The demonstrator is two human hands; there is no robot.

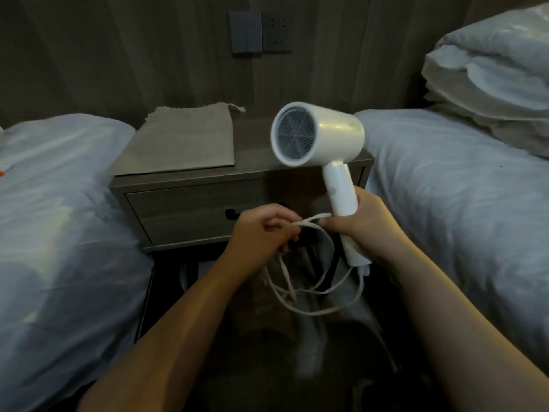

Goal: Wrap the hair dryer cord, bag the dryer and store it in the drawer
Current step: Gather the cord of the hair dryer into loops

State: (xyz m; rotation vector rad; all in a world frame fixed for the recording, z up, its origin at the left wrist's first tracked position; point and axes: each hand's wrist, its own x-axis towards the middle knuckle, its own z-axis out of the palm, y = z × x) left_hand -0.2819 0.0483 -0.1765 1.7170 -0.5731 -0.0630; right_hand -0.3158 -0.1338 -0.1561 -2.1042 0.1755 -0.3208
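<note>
A white hair dryer (319, 133) is held upright in front of the nightstand, its grille facing me. My right hand (361, 228) grips its handle. The white cord (312, 306) hangs from the handle's base in loose loops below both hands. My left hand (261, 233) is closed on a stretch of cord that runs across to the right hand's thumb. A flat grey drawstring bag (181, 141) lies on the left part of the nightstand top. The drawer (190, 209) below it is shut, and its dark handle is partly hidden by my left hand.
The wooden nightstand (255, 162) stands between two beds with pale covers, one on the left (59, 218) and one on the right (463, 203). Pillows (490, 84) are stacked at the upper right. A switch panel and socket (260, 31) sit on the wall behind.
</note>
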